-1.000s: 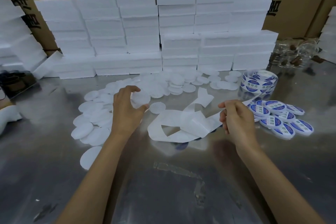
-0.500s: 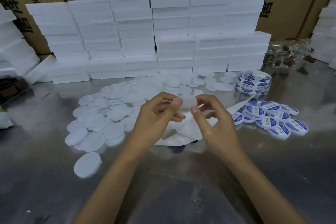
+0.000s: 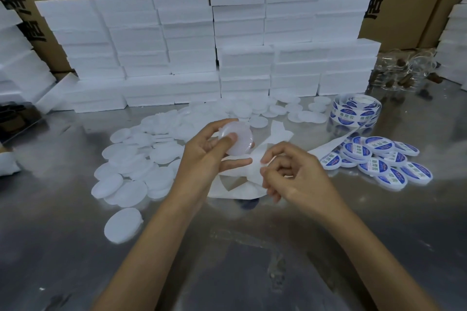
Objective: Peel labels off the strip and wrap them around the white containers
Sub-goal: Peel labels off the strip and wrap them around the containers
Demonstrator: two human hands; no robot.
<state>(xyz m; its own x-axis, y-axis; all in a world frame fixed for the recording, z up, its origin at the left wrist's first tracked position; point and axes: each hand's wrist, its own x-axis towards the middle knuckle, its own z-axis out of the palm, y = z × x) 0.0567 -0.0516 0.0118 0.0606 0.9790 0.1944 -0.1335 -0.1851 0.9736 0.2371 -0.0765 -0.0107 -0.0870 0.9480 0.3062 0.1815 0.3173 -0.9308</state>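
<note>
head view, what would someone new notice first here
Probably the two bare hands at the centre: the left hand holds up a round white container, while the right hand curls its fingers by the spent label strip lying on the metal table. Next, the wall of stacked white foam blocks along the back. Then the blue-labelled containers heaped at the right, against the loose plain white containers spread at the left.

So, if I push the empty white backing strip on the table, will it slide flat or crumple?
Probably crumple. The strip already lies in loose loops and folds, so it looks thin and floppy. It likely weighs very little, and the shiny metal table may let it skid. A push would likely bunch it up.
</note>
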